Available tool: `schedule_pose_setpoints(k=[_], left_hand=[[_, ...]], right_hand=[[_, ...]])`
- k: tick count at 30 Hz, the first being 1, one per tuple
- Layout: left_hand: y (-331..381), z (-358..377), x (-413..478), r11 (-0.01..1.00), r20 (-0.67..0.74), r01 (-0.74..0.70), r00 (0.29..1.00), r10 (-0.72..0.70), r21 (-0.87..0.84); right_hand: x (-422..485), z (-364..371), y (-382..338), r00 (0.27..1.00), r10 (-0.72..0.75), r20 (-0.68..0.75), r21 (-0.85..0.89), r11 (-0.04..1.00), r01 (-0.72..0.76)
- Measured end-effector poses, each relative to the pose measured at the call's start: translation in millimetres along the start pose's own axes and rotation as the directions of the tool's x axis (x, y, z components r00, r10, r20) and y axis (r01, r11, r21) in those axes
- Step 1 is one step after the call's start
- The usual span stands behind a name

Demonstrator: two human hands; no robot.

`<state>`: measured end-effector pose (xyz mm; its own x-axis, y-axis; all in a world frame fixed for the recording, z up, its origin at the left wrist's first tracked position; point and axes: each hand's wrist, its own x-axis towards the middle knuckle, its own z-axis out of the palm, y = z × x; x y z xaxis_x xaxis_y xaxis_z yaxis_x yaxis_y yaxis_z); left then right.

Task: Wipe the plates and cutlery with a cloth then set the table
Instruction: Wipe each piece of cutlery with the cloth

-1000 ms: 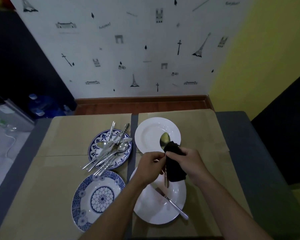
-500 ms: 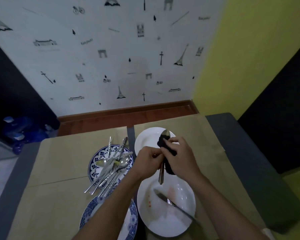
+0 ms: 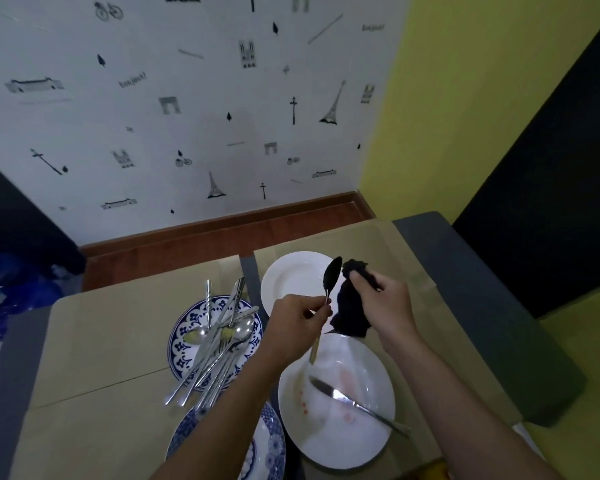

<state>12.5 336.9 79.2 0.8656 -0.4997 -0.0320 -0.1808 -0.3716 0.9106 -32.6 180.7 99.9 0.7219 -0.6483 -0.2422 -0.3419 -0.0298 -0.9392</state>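
My left hand pinches a spoon by its handle, bowl up, above the table. Just right of it my right hand grips a dark cloth, which hangs beside the spoon and does not touch its bowl. Beneath the hands lies a white plate with reddish smears and a knife across it. A second white plate sits farther back. A blue patterned plate on the left carries a pile of cutlery. Another blue patterned plate lies at the near edge, partly hidden by my left forearm.
Brown paper covers the grey table. A wall with wallpaper stands beyond the far edge, a yellow wall to the right. Blue bottles stand on the floor at far left.
The cloth has come off the spoon's bowl: my right hand has pulled it away to the right, and the spoon's bowl now shows bare. The camera has tilted and shifted.
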Motion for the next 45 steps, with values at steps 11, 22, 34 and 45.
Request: schedule_pose_setpoints(k=[11,22,34,45], left_hand=[[3.0,-18.8,15.8,0.997,0.070,0.004,0.998,0.002,-0.082],[12.9,-25.5,21.7,0.991,0.003,-0.047,0.999,0.048,-0.122],[23.4,-22.2,20.1,0.952,-0.031,-0.231,0.970,0.242,0.200],[33.5,-48.7,39.2,0.993,-0.171,-0.071,0.984,0.054,-0.099]], right_hand=[[-13.6,6.1,-32.2,0.988,0.134,0.075,0.265,0.953,-0.149],[-7.7,20.6,-20.3,0.836,-0.509,0.205,-0.337,0.765,0.549],[-9.1,24.3,-28.7,0.985,-0.145,0.099,-0.122,0.980,0.156],[-33.4,9.2,-50.3,0.924,0.058,0.379,0.060,0.994,-0.087]])
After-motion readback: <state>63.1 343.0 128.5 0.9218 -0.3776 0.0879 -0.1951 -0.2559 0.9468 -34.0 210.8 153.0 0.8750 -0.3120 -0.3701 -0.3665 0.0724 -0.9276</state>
